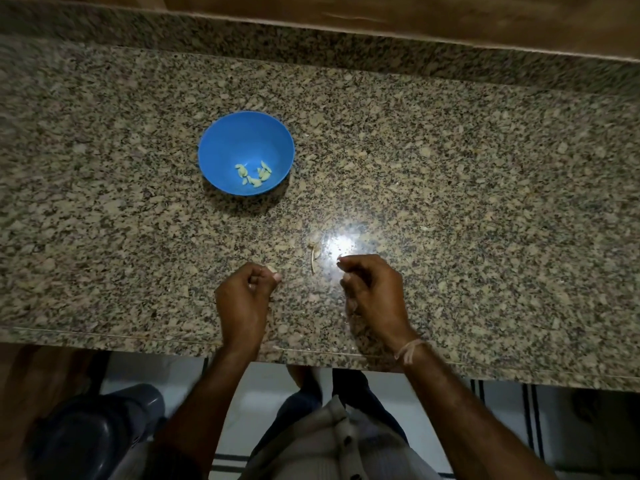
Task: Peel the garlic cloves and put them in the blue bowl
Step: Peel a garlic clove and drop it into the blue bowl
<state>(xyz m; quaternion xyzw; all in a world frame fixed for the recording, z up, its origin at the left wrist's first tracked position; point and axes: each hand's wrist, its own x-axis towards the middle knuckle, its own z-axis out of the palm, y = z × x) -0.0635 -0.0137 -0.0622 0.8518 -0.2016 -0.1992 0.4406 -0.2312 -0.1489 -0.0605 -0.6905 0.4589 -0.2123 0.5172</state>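
Dim, glare on countertop [450, 174], blurred edges.

Bowl [221, 140] on counter [450, 168], garlic cloves [254, 174] inside, peel scrap [313, 258] nearer, between left hand [247, 294] and right hand [374, 289].

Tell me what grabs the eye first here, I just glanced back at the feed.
The blue bowl stands out on the speckled granite counter, left of centre, with a few peeled cloves in its bottom. Near the front edge, the left hand pinches what looks like a pale clove and the right hand a tiny pale scrap, beside a bright glare spot and a loose strip of peel.
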